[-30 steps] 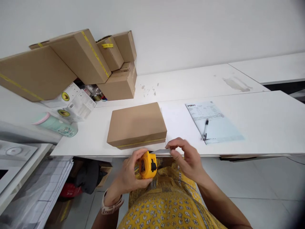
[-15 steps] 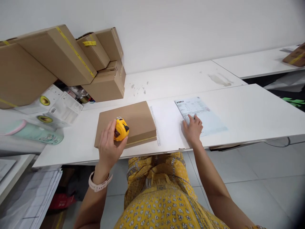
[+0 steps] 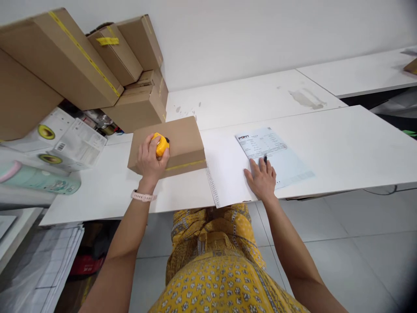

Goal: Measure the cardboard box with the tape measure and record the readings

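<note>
My left hand [image 3: 151, 158] grips a yellow tape measure [image 3: 160, 144] over the top of a brown cardboard box [image 3: 182, 139]. The box lies closed, with a strip of yellow tape along its near side. My right hand [image 3: 262, 180] rests flat, fingers somewhat apart, on a pale blue printed form [image 3: 289, 163]. A short dark piece, perhaps the end of a pen [image 3: 265, 158], shows at its fingertips; whether the fingers hold it is unclear. Beneath the form is a white spiral notebook [image 3: 224, 182], its near corner at the table's front edge.
Several cardboard boxes [image 3: 137, 104] are stacked at the back left of the white table [image 3: 339, 148]. White cartons with avocado pictures [image 3: 81, 143] and a mint-green bottle [image 3: 48, 179] are at the left. A second white surface [image 3: 358, 76] adjoins at the back right.
The cardboard box has shifted away from me, exposing more of the notebook's spiral. My left hand moved farther forward with the tape measure. My right fingers lie flatter on the form.
</note>
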